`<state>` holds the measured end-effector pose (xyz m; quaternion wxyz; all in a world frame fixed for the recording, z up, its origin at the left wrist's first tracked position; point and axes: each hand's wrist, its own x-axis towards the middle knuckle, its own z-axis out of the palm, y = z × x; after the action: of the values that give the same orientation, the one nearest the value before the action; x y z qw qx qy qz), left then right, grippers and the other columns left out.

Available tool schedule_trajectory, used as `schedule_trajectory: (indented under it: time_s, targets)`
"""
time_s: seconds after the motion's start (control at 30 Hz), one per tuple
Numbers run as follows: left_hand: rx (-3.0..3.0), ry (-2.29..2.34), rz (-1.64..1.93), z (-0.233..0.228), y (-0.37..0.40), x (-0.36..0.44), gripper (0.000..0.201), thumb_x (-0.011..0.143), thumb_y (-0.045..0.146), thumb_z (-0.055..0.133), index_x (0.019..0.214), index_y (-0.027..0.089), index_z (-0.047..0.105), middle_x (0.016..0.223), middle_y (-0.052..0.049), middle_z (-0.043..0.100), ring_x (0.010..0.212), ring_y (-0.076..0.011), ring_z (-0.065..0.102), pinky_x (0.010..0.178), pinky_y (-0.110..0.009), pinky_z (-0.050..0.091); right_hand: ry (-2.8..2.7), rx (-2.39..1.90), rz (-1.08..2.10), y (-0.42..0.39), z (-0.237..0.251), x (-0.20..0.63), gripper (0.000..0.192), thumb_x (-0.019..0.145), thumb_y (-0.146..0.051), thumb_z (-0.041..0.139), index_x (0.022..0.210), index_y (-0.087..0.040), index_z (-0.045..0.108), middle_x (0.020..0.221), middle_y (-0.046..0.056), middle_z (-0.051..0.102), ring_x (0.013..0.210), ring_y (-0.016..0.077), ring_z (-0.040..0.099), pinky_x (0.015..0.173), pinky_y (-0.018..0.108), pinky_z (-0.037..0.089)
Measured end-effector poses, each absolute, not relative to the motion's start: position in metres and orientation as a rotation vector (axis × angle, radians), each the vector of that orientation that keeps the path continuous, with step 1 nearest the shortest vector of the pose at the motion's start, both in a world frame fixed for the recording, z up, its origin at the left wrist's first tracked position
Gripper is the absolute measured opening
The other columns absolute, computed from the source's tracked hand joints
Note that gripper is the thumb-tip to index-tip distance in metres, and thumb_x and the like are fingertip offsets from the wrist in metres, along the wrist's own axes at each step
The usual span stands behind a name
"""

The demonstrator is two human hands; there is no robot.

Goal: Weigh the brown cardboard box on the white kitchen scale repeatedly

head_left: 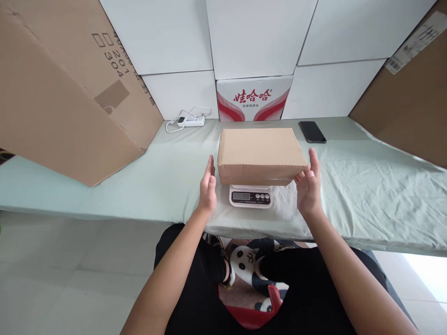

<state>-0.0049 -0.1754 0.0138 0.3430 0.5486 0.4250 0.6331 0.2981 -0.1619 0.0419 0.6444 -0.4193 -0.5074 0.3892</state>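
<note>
A closed brown cardboard box rests on a small white digital kitchen scale, covering its platform. Only the front panel of the scale shows, with a grey display and several round buttons; the reading is too faint to make out. My left hand is upright beside the left side of the box, open, fingers stretched out and a small gap from the cardboard. At the front right corner, my right hand is open too, its fingers touching or very near the box edge.
A pale green cloth covers the table. Behind the box stand white boxes and a red-and-white water carton. A white power strip with cable lies back left, a black phone back right. Large cardboard boxes flank both sides.
</note>
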Motion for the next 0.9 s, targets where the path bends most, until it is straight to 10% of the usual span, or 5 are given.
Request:
schedule_trajectory:
  time_s: [0.9]
  targets:
    - [1.519,1.024,1.597,0.024,-0.179,0.003,0.082,0.106,0.086,0.041,0.171,0.037,0.054,0.182,-0.006,0.054,0.181,-0.0336,0.03,0.15,-0.055,0.024,-1.284,-0.986,0.852,-0.16,0.032,0.294,0.084,0.102,-0.08,0.055,0.178,-0.053,0.032,0.189,-0.003,0.04,0.177,0.0388,0.037,0.142,0.072,0.038]
